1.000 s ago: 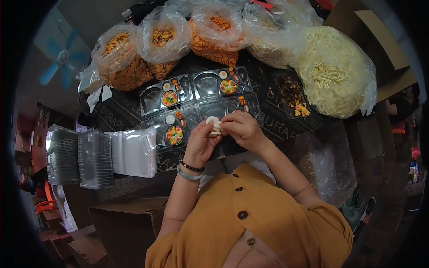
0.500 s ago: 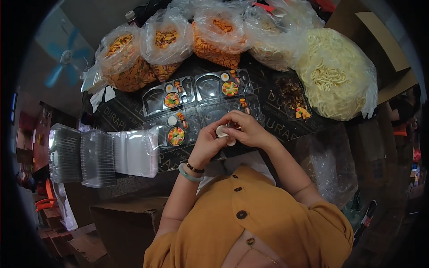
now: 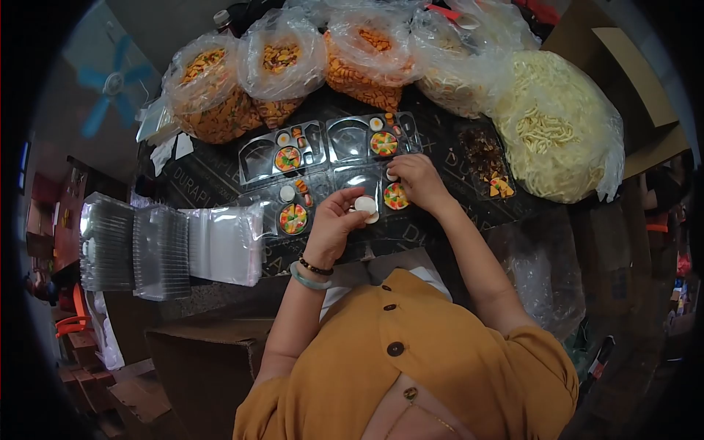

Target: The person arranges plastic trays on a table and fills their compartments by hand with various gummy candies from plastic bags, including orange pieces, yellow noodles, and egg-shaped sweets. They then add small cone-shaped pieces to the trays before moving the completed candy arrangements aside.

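My left hand [image 3: 339, 222] pinches a couple of round white pieces [image 3: 366, 207] between thumb and fingers, in front of the clear trays. My right hand [image 3: 419, 182] reaches over the front right tray [image 3: 356, 178], its closed fingertips on a small white disc [image 3: 392, 175] just above a toy pizza [image 3: 396, 196]. The front left tray holds a white disc [image 3: 287, 193], small food pieces and a pizza [image 3: 292, 218]. Both back trays [image 3: 257, 158] hold a pizza, an egg-like disc and small food pieces.
Open plastic bags of orange pieces [image 3: 213, 110], white pieces [image 3: 449, 84] and cream-coloured strands [image 3: 546, 136] line the back. Stacked clear trays [image 3: 161, 253] stand at the left. A small container of brown and orange pieces [image 3: 501, 186] lies right; a cardboard box [image 3: 209, 367] sits below.
My right hand has left my left hand and moved to the front right tray with a white disc. My left hand has shifted slightly left, still holding white pieces. The view has shifted a little.
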